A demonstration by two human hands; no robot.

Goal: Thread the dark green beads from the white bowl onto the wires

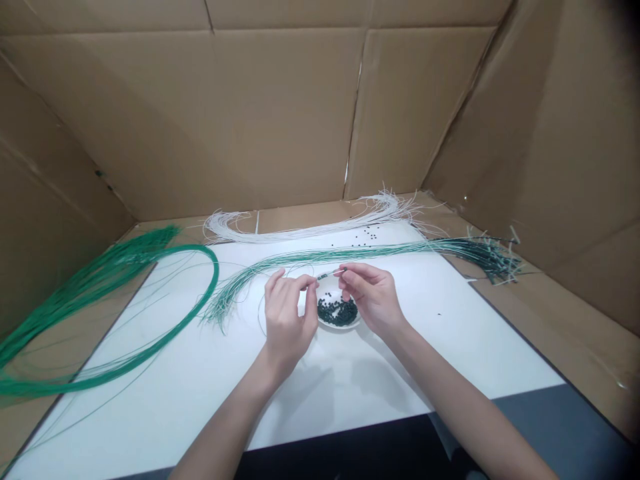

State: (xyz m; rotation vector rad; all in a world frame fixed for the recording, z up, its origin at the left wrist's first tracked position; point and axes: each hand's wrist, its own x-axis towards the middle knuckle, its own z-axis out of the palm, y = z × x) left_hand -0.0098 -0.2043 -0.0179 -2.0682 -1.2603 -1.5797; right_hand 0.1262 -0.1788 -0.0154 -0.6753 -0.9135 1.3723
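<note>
My left hand [290,310] and my right hand [373,293] are raised close together over a small white dish [340,326]. Dark green beads [335,312] lie in the dish. Stretched between my fingertips is a short, thin strand with dark beads on it [325,275], pale toward the right end. My left thumb and index finger pinch its left end. The right end is pinched between my right thumb and fingers, which partly hide it. A fine green thread loops down beside my left hand; whether it joins the held strand I cannot tell.
Behind my hands, a bundle of green strands [320,255] crosses the white board [430,387], its dark beaded ends [493,257] at right. A white strand bundle [300,233] lies farther back near scattered beads [367,235]. Green coiled strands [165,353] lie left. Cardboard walls [280,120] surround everything.
</note>
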